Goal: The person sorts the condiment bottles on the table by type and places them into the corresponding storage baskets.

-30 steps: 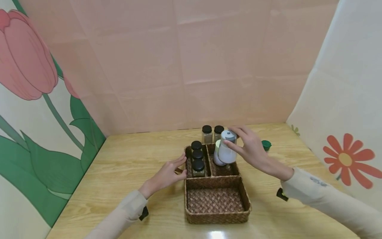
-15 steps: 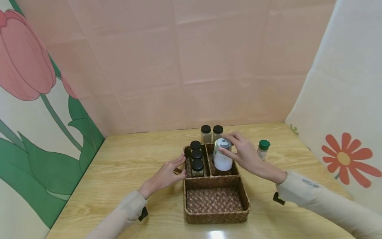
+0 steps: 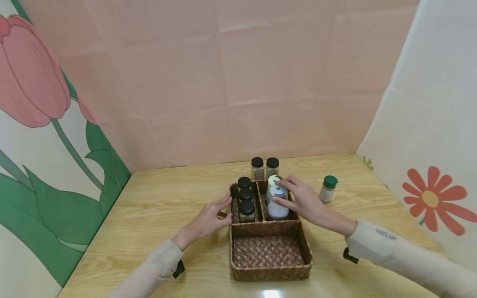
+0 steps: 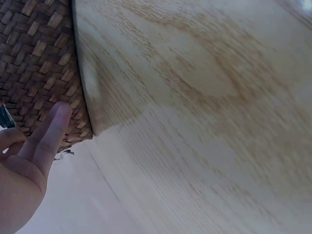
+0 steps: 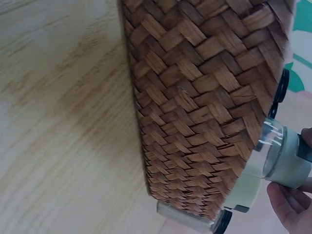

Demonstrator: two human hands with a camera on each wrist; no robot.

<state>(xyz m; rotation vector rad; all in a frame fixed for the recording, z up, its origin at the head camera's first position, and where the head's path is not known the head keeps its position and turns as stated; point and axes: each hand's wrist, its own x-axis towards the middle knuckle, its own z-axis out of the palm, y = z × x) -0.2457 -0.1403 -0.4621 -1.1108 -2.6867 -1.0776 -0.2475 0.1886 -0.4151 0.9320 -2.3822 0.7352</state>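
A brown woven basket (image 3: pixel 270 273) with three compartments stands on the table. My right hand (image 3: pixel 303 203) pinches the white lid of a clear jar (image 3: pixel 278 212), held upright in the back right compartment. Whether its base touches the bottom is hidden. Right behind it is a jar with a pale green lid (image 3: pixel 273 179). Several black-lidded spice jars (image 3: pixel 246 207) stand in a row in the back left compartment. My left hand (image 3: pixel 208 221) rests against the basket's left wall; in the left wrist view its extended fingers (image 4: pixel 51 134) touch the weave.
Two black-lidded jars (image 3: pixel 258 169) stand behind the basket. A green-lidded spice bottle (image 3: pixel 328 189) is on the table to the right. The front compartment's woven floor (image 3: pixel 268 250) shows. A pink cloth (image 3: pixel 179 82) hangs behind the wooden table (image 3: pixel 160 194).
My right hand has brought the white-lidded jar down and towards me, from above the basket into the back right compartment. My left hand stays at the basket's left wall.
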